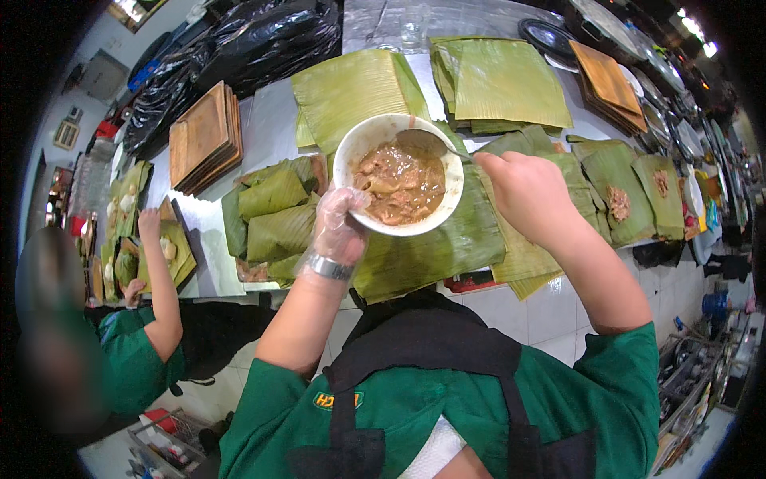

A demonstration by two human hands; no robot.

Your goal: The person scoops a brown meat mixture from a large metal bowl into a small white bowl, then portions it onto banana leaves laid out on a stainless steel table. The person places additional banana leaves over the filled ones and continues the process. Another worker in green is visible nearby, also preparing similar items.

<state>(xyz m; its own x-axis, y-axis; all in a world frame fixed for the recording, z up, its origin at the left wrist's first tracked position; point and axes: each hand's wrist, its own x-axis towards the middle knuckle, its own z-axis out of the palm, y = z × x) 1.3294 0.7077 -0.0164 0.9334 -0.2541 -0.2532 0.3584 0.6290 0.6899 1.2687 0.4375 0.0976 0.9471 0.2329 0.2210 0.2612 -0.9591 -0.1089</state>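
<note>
My left hand (339,227), in a clear plastic glove, grips a white bowl (452,180) by its left side, thumb over the rim. Inside is a brown stew (399,188) with chunks of meat in sauce. The handle of a metal spoon (423,142) is pinched in my right hand (519,188). The spoon's bowl dips in at the far right side of the stew. Beneath the white bowl lie large green banana leaves (431,259). Folded leaf parcels (275,219) are piled to the left of my left hand.
Flat stacks of cut leaves (507,84) lie at the back. Wooden boards (203,140) are stacked at left, more (610,84) at far right. Leaves topped with meat (618,203) lie at right. A co-worker's arm (162,287) reaches over filled leaves at left. Black plastic bags (271,48) sit behind.
</note>
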